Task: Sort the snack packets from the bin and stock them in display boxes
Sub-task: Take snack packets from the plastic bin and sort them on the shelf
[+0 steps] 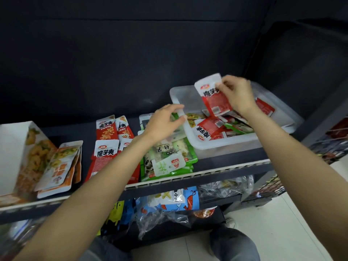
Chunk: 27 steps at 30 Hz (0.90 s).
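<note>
The right hand (236, 94) is pinching a red-and-white foil snack packet (212, 95) by its upper edge, long axis hanging upright above the translucent plastic bin (222, 146). The left hand (165, 121), fingers loosely spread and apparently empty, is hovering over the green packets (169, 159); the matching red packet pile (107, 147) is lying further left, nearer this hand.
</note>
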Each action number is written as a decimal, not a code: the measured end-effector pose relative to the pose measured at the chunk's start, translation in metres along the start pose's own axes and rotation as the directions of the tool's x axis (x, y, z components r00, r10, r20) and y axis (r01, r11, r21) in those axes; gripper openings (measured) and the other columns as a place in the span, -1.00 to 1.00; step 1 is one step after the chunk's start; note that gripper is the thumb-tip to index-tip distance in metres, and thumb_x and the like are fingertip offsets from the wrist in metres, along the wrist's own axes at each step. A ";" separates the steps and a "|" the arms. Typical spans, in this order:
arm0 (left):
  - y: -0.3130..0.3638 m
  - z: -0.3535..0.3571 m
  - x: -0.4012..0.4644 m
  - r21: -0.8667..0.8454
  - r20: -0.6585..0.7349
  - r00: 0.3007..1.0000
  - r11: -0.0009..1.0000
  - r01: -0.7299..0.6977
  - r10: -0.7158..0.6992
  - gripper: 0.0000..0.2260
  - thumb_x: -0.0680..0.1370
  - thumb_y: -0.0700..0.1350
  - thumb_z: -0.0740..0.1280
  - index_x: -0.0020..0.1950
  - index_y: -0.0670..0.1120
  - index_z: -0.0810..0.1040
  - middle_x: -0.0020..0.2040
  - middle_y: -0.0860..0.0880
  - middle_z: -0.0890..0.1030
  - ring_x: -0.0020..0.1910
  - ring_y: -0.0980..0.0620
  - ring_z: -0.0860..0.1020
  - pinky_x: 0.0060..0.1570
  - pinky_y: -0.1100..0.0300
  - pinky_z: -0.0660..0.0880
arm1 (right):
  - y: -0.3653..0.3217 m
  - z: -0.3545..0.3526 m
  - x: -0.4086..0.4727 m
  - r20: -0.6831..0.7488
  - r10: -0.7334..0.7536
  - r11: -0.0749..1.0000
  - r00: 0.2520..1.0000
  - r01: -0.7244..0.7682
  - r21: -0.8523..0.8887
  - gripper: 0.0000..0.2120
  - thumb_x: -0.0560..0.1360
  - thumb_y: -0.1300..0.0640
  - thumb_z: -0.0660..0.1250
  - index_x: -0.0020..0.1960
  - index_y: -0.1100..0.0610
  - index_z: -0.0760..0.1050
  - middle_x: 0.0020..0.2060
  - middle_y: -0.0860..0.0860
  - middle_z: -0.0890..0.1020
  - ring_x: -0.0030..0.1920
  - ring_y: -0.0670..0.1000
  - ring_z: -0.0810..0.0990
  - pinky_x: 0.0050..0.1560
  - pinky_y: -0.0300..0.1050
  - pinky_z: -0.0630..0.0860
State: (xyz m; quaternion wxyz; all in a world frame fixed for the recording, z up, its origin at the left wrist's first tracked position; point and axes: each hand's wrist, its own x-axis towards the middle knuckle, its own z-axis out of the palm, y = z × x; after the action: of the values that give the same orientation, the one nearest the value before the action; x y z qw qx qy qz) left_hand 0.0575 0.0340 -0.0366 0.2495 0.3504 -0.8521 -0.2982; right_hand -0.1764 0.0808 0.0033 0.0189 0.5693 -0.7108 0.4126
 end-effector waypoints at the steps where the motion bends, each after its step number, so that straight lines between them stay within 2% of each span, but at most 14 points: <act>1: 0.004 -0.003 -0.003 -0.101 -0.028 0.999 0.995 0.023 -0.026 -0.61 0.56 0.02 0.31 0.37 -0.02 0.42 0.33 0.03 0.48 0.26 0.11 0.47 0.28 0.17 0.38 | -0.016 -0.006 -0.002 -0.079 0.002 0.998 0.997 0.003 0.061 -0.82 0.56 0.09 0.28 -0.05 0.18 0.58 -0.17 0.04 0.66 -0.16 -0.04 0.61 -0.08 -0.08 0.53; 2: 0.009 -0.008 -0.008 -0.195 -0.046 0.998 0.980 0.037 -0.047 -0.57 0.55 0.03 0.32 0.40 -0.02 0.39 0.34 0.04 0.46 0.28 0.14 0.44 0.30 0.17 0.37 | -0.032 -0.012 -0.005 -0.122 0.016 0.993 0.992 -0.002 0.118 -0.81 0.58 0.08 0.26 -0.03 0.19 0.56 -0.16 0.02 0.65 -0.18 -0.08 0.61 -0.10 -0.11 0.55; 4: 0.020 -0.019 -0.024 -0.402 -0.029 0.996 0.913 0.064 -0.083 -0.50 0.54 0.05 0.33 0.45 0.01 0.31 0.35 0.06 0.45 0.26 0.17 0.45 0.26 0.21 0.41 | -0.063 -0.017 -0.015 -0.098 0.066 0.983 0.993 -0.047 0.178 -0.79 0.60 0.08 0.23 0.04 0.20 0.55 -0.14 -0.02 0.64 -0.22 -0.16 0.60 -0.17 -0.25 0.54; 7: 0.022 -0.036 -0.061 -0.632 0.080 0.987 0.759 0.158 -0.139 -0.39 0.48 0.01 0.40 0.47 0.11 0.22 0.24 0.07 0.55 0.15 0.17 0.55 0.13 0.26 0.46 | -0.101 0.001 -0.043 -0.026 0.080 0.990 0.996 -0.076 0.116 -0.76 0.58 0.07 0.25 -0.03 0.24 0.56 -0.16 0.10 0.68 -0.18 0.01 0.63 -0.17 -0.12 0.49; 10: 0.001 -0.040 -0.105 -0.676 0.060 0.968 0.704 0.219 -0.244 -0.36 0.43 -0.18 0.46 0.43 0.08 0.28 0.09 -0.03 0.62 0.03 0.08 0.63 -0.02 0.24 0.56 | -0.132 0.050 -0.073 0.115 0.107 0.983 0.988 -0.122 0.137 -0.78 0.56 0.10 0.28 0.09 0.21 0.57 -0.06 0.12 0.68 -0.08 0.02 0.63 -0.18 -0.24 0.41; 13: -0.037 -0.050 -0.127 -0.671 -0.077 0.881 0.678 0.300 -0.467 -0.46 0.46 -0.26 0.43 0.40 -0.03 0.36 0.05 -0.04 0.61 0.00 0.04 0.63 -0.08 0.23 0.57 | -0.156 0.100 -0.095 0.371 0.104 0.945 0.923 -0.208 0.252 -0.54 0.51 0.14 0.37 0.37 0.13 0.37 -0.02 0.02 0.65 -0.08 -0.08 0.58 -0.05 -0.29 0.47; 15: -0.067 -0.060 -0.130 -0.547 -0.170 0.826 0.749 0.374 -0.537 -0.53 0.49 -0.24 0.40 0.38 -0.08 0.40 0.06 -0.06 0.62 -0.01 0.02 0.61 0.05 0.10 0.56 | -0.167 0.132 -0.103 0.491 0.097 0.944 0.866 -0.235 0.229 -0.43 0.47 0.19 0.41 0.42 0.10 0.30 0.03 0.01 0.62 -0.06 -0.10 0.54 -0.11 -0.39 0.45; 16: -0.081 -0.064 -0.130 -0.452 -0.192 0.819 0.790 0.415 -0.540 -0.56 0.50 -0.23 0.39 0.37 -0.09 0.42 0.07 -0.08 0.63 0.00 0.01 0.61 0.08 0.09 0.54 | -0.172 0.148 -0.105 0.525 0.105 0.953 0.845 -0.235 0.189 -0.44 0.46 0.19 0.42 0.41 0.09 0.32 0.09 0.03 0.61 -0.01 -0.06 0.56 -0.05 -0.35 0.47; 19: -0.109 -0.070 -0.126 -0.053 -0.215 0.850 0.875 0.481 -0.481 -0.70 0.52 -0.18 0.35 0.25 -0.12 0.53 0.06 -0.13 0.64 0.02 -0.08 0.60 -0.01 0.16 0.48 | -0.185 0.183 -0.109 0.581 0.114 0.981 0.805 -0.184 0.062 -0.58 0.48 0.20 0.37 0.33 0.13 0.45 0.23 0.08 0.56 0.21 0.05 0.53 0.17 -0.23 0.39; 22: -0.125 -0.072 -0.119 0.297 -0.194 0.888 0.838 0.458 -0.416 -0.76 0.51 -0.08 0.36 0.10 -0.19 0.57 0.08 -0.21 0.61 0.11 -0.17 0.53 0.11 0.06 0.38 | -0.192 0.197 -0.112 0.669 0.083 0.997 0.739 -0.064 -0.053 -0.66 0.53 0.15 0.31 0.30 0.12 0.49 0.29 0.16 0.48 0.33 0.13 0.40 0.29 -0.13 0.31; 25: -0.131 -0.075 -0.113 0.403 -0.207 0.928 0.837 0.370 -0.310 -0.67 0.55 -0.05 0.30 0.26 -0.18 0.52 0.22 -0.19 0.55 0.24 -0.15 0.42 0.24 0.06 0.24 | -0.190 0.186 -0.114 0.615 0.012 0.998 0.789 0.031 -0.058 -0.68 0.54 0.09 0.29 0.28 0.06 0.51 0.31 0.16 0.42 0.34 0.15 0.36 0.37 -0.06 0.27; 27: -0.121 -0.079 -0.109 0.401 -0.266 0.939 0.861 0.313 -0.218 -0.64 0.57 -0.03 0.26 0.33 -0.13 0.48 0.28 -0.15 0.51 0.27 -0.15 0.37 0.23 0.04 0.29 | -0.183 0.161 -0.111 0.553 -0.066 0.996 0.831 0.088 -0.014 -0.69 0.55 0.09 0.29 0.28 0.06 0.51 0.33 0.09 0.42 0.33 0.08 0.38 0.35 -0.10 0.29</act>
State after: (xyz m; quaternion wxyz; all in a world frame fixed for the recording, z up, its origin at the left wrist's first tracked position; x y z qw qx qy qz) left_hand 0.2308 0.0193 -0.0881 0.2099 0.5416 -0.8088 -0.0917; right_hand 0.0851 0.0690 -0.0544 -0.1589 0.6917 -0.6706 0.2159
